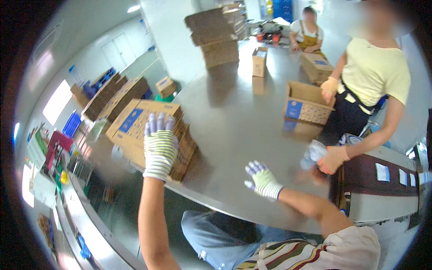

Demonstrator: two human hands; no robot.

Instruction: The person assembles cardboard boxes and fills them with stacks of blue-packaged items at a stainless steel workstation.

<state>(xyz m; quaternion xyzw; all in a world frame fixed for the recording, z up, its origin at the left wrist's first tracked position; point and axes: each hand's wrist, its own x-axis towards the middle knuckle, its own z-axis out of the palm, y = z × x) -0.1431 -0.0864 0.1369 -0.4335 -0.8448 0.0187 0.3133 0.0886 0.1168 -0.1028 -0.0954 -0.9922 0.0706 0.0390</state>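
1. Left hand (159, 146), in a striped work glove, raised with fingers spread flat and apart, clamped on nothing; palm laid against the top of the stack of flattened cardboard boxes (135, 130), fingertips reaching toward its far edge.
2. That stack directly under and beyond the left hand, resting on the near-left part of the round steel table (234, 126).
3. Right hand (262, 179), same kind of glove, fingers open and apart, hovering just above bare table, holding nothing; well to the right of the stack.
4. Just right of the right hand, a co-worker's gloved hand (333, 159) gripping a clear plastic bottle (313, 154) at the table's edge.
5. Beyond the right hand, an open cardboard box (306, 105) standing upright on the table, the co-worker's other hand (328, 87) at its rim.
6. Farther off, a small upright box (259, 60) and a tall pile of folded cartons (218, 33).
7. Right of the right hand, beside the table, a grey machine (382, 189).
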